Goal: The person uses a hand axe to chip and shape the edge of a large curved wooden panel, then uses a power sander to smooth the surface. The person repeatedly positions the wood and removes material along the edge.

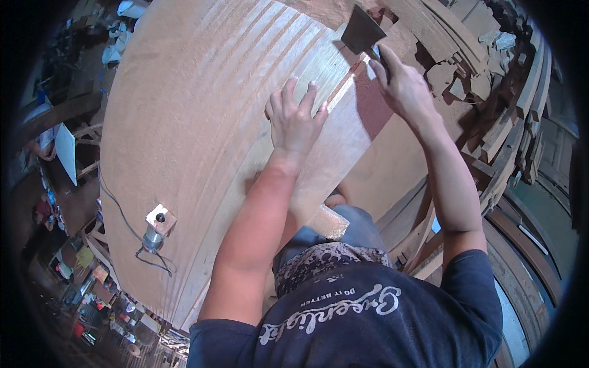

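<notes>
Your right grip [402, 86] is closed around the handle of a dark, broad-bladed tool [362, 30], held over the far right part of the grooved wooden panel [178, 110]. Your left grip [294, 119] is spread wide, palm down on the panel's pale strips, holding nothing you can see. A pale block [331, 222] sits by your lap, at the panel's near right side. A small corded power tool [153, 239] lies on the panel's near left part. Wood scraps [442, 80] and stacked timber [515, 129] lie beyond its right side.
</notes>
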A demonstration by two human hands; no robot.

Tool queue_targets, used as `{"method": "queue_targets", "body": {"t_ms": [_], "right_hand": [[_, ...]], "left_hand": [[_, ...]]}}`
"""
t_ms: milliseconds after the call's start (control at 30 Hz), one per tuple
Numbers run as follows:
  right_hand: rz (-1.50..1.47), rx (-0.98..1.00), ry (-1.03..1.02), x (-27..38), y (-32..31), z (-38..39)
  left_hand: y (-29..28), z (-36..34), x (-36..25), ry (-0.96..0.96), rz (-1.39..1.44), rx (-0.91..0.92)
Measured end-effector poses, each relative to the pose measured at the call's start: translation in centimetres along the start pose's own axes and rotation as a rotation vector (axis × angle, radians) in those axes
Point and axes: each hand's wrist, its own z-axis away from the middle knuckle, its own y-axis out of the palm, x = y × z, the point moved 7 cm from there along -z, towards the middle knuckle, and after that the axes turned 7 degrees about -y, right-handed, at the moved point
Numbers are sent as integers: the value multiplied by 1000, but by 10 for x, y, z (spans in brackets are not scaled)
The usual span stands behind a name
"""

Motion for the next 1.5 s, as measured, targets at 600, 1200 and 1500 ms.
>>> {"method": "queue_targets", "body": {"t_ms": [600,1200,1500], "right_hand": [[-446,-174,191,-63,37,137],[-1501,4,484,16,114,178],[-1636,-253,624,76,135,102]], "left_hand": [[6,4,0,-35,-96,-5],[14,-26,33,57,-199,276],[15,-27,32,93,-142,263]]}}
